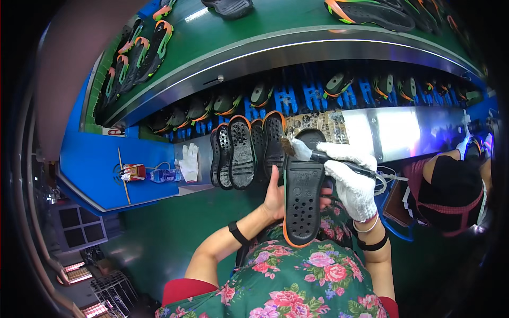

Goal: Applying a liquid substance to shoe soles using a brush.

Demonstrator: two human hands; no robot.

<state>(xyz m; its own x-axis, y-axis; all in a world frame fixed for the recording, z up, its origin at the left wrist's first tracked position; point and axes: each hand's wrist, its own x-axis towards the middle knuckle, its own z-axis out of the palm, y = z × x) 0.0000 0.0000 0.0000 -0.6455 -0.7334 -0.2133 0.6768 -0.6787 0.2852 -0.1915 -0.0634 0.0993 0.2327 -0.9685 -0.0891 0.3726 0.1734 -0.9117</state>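
Note:
My bare left hand (274, 199) holds a black shoe sole (303, 204) with an orange edge from beneath, thumb along its left side. The sole stands lengthwise before me, its face with several holes and grooves turned up. My right hand (354, 185), in a white knit glove, is closed round a brush (302, 150) with a dark handle. Its brown bristles lie at the sole's upper left edge; whether they touch it I cannot tell. Just left, several similar soles (242, 151) lean upright side by side on the metal ledge.
A blue side table (90, 175) holds a red box (133, 172), a thin stick (125, 188), a plastic bottle (165, 175) and a white glove (189, 163). Shoes (261, 94) stand in a lower row under a green belt (286, 21). At right sits another person (450, 183).

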